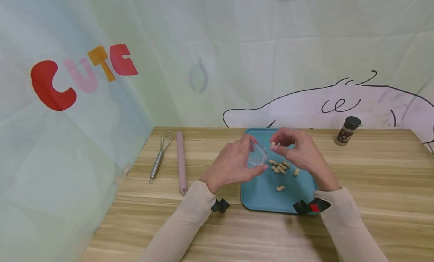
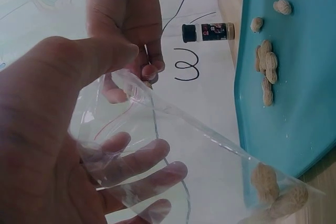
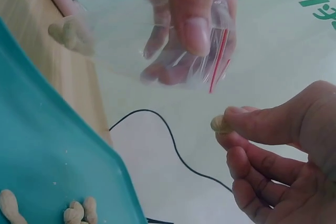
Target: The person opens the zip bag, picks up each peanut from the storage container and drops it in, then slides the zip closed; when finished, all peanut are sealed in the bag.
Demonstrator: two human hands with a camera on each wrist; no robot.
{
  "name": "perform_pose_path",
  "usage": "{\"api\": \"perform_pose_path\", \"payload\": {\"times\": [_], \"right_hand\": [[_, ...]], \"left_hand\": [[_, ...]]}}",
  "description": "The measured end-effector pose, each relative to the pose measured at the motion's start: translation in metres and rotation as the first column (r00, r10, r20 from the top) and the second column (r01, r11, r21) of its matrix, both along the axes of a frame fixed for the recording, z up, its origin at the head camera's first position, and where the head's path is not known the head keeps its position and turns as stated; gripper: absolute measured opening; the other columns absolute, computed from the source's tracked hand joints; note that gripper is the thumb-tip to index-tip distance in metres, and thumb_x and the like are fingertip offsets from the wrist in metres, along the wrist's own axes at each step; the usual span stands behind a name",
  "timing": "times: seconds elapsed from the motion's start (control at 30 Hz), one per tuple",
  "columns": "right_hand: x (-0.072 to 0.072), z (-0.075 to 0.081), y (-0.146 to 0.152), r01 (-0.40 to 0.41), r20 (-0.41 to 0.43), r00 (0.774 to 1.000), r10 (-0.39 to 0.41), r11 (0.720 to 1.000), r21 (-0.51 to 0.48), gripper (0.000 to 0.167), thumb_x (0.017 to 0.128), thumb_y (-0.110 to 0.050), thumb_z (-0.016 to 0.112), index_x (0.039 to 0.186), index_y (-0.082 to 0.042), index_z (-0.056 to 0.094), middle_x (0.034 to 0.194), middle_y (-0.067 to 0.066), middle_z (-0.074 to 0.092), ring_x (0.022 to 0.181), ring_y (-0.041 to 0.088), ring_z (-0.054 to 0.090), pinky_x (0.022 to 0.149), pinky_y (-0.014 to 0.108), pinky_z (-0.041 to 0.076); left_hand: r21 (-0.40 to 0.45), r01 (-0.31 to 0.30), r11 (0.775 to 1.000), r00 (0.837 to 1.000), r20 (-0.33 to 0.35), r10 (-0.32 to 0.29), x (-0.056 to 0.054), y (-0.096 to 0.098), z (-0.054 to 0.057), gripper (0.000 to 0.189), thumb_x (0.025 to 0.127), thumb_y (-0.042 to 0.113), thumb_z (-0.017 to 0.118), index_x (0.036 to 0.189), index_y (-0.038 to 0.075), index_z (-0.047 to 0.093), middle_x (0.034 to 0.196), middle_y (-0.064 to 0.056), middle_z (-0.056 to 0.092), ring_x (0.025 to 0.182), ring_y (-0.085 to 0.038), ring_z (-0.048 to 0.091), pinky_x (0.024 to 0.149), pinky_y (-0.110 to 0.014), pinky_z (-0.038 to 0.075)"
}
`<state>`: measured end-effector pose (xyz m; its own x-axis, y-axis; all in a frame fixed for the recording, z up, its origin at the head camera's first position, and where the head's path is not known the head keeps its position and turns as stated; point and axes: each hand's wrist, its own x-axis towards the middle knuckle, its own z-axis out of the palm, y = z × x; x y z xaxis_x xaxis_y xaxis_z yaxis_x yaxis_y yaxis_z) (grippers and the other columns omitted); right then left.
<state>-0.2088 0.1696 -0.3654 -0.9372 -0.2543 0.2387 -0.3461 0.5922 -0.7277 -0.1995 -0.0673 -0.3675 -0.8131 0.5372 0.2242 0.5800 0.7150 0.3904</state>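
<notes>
My left hand (image 1: 232,163) holds a clear zip bag (image 1: 257,156) by its mouth, between thumb and fingers, above the tray. Red marks the bag's zip edge in the right wrist view. A few bagged peanuts (image 2: 265,182) lie at the bottom corner. Just right of the bag, my right hand (image 1: 303,151) pinches one peanut (image 3: 218,124) between thumb and forefinger, apart from the bag's mouth. Below the hands, several loose peanuts (image 1: 281,168) sit on a blue tray (image 1: 264,200), most of them in a cluster, with single ones nearer its right and front.
A whisk (image 1: 157,162) and a pink rod-like roll (image 1: 181,164) lie on the wooden table (image 1: 379,186), left of the tray. At the back right stands a black-capped spice jar (image 1: 346,133). A printed cloth (image 1: 203,36) hangs behind and along the left side.
</notes>
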Motion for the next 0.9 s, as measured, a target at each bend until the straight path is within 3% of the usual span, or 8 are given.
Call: {"api": "perform_pose_path", "payload": {"times": [0.2,0.5,0.7,0.9], "right_hand": [[0.005,0.006,-0.003,-0.043,-0.017,0.999,0.043,0.999,-0.003,0.011,0.098,-0.016,0.078,0.108,-0.016,0.075,0.101,0.003,0.076,0.095,0.021,0.064,0.085,0.037,0.052],[0.011,0.012,-0.008,-0.156,-0.09,0.984,0.153,0.987,-0.025,0.01,0.095,-0.014,0.081,0.1,-0.018,0.074,0.092,-0.003,0.072,0.089,0.016,0.064,0.08,0.03,0.052],[0.012,0.011,-0.011,-0.185,-0.116,0.977,0.18,0.982,-0.039,0.013,0.093,-0.013,0.084,0.096,-0.017,0.072,0.088,-0.003,0.071,0.085,0.012,0.064,0.076,0.03,0.052],[0.011,0.01,-0.012,-0.216,-0.116,0.971,0.209,0.975,-0.054,0.014,0.092,-0.011,0.085,0.094,-0.016,0.072,0.087,-0.002,0.071,0.083,0.012,0.064,0.077,0.029,0.052]], "left_hand": [[0.01,0.008,1.0,1.0,-0.005,-0.008,0.0,0.0,0.0,0.062,0.092,0.053,0.075,0.132,0.012,0.051,0.111,-0.003,0.068,0.081,-0.015,0.063,0.072,-0.027,0.051],[0.002,0.018,1.0,1.0,-0.017,-0.018,0.0,-0.001,0.0,0.062,0.093,0.052,0.074,0.133,0.011,0.051,0.111,-0.003,0.069,0.081,-0.015,0.063,0.075,-0.03,0.051],[0.003,0.022,1.0,1.0,-0.005,-0.022,0.0,-0.001,0.0,0.062,0.094,0.051,0.073,0.134,0.01,0.052,0.113,-0.006,0.07,0.081,-0.015,0.063,0.08,-0.034,0.051],[-0.007,0.015,1.0,1.0,-0.009,-0.015,0.0,0.0,0.001,0.06,0.093,0.052,0.072,0.132,0.012,0.051,0.111,-0.004,0.069,0.081,-0.014,0.062,0.076,-0.031,0.051]]}}
